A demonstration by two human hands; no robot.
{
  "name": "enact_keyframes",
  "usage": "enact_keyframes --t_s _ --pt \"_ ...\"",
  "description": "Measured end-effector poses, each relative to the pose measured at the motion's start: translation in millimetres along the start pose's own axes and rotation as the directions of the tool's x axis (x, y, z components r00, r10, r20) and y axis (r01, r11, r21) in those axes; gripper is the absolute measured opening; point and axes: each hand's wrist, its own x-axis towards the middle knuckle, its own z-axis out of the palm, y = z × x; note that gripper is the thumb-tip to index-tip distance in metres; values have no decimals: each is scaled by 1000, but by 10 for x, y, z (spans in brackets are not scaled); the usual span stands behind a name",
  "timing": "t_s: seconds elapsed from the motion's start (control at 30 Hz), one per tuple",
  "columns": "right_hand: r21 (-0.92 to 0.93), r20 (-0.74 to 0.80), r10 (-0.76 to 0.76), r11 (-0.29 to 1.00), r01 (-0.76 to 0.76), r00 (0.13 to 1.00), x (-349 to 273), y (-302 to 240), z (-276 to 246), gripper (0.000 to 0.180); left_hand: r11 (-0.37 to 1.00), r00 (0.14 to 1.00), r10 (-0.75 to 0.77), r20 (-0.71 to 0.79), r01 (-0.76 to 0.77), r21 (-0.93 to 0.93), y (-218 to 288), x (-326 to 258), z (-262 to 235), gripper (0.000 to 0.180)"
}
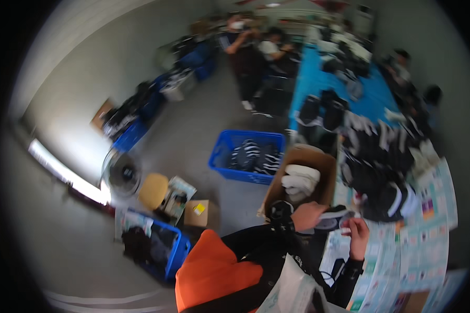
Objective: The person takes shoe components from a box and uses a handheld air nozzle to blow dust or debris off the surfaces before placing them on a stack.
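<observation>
The person's left hand and right hand met over the near edge of the table, both closed on a dark shoe with a pale sole. The left hand gripped it from above at one end; the right hand's fingers pinched the other end. The shoe hung just above the near rim of the cardboard box, between box and table. An orange cloth lay at the person's left, nearer than the box.

Inside the box sat a white bundle. Just left of the box and a little beyond it stood a blue crate holding striped black-and-white items. Further left of the box were a small carton, a round yellow stool and a fan, with another blue crate of dark things nearer.

Right of the box, the table carried a heap of dark shoes on printed paper sheets. Beyond the box, the table's blue cover showed, and other people sat past its far end, too blurred to make out.
</observation>
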Motion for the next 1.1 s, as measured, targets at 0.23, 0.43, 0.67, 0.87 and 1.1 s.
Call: enact_keyframes --t_s 0.23,0.43,0.67,0.87,1.1 --pt "-75 629 -12 994 76 777 532 -1 1260 25 882 958 -161 -236 247 401 -188 -680 -481 21" --pt "183 890 -326 896 406 319 -189 -592 2327 27 688 730 -310 -610 615 385 87 -1636 -988 14" --pt "263 920 -360 861 434 157 -703 -853 2240 28 632 616 -242 -750 687 360 443 -1855 -1129 17" --pt "257 912 -361 875 411 198 -843 -828 2047 27 602 582 -248 -774 719 348 448 -1795 -985 19" --pt "214 893 -351 882 421 282 -775 -814 1844 28 657 673 -206 -711 633 409 780 -1667 -992 15"
